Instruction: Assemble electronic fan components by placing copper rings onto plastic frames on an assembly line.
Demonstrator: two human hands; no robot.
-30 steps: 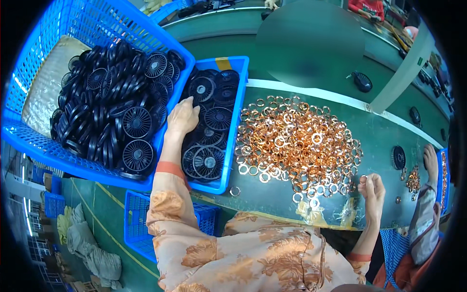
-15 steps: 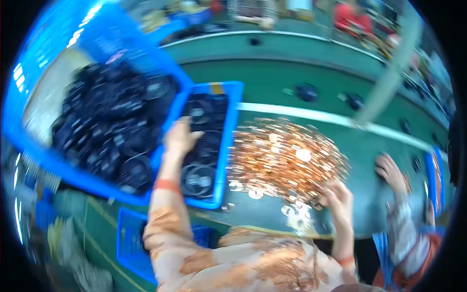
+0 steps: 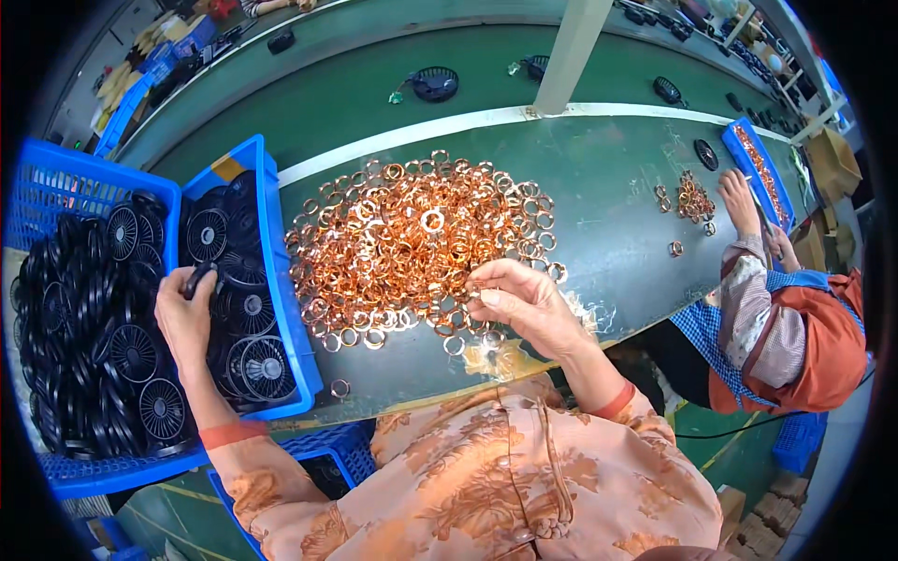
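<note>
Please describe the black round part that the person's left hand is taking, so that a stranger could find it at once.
Start at the small blue tray left of the pile of copper rings on the green table. At its left edge is the left hand. The black round part is the one pinched edge-up in its fingers; its neighbours lie in the tray.

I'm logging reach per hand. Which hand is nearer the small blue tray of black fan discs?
Left. The left hand is over the small blue tray, gripping a black disc. The right hand is off to the tray's right, at the copper ring pile.
</note>
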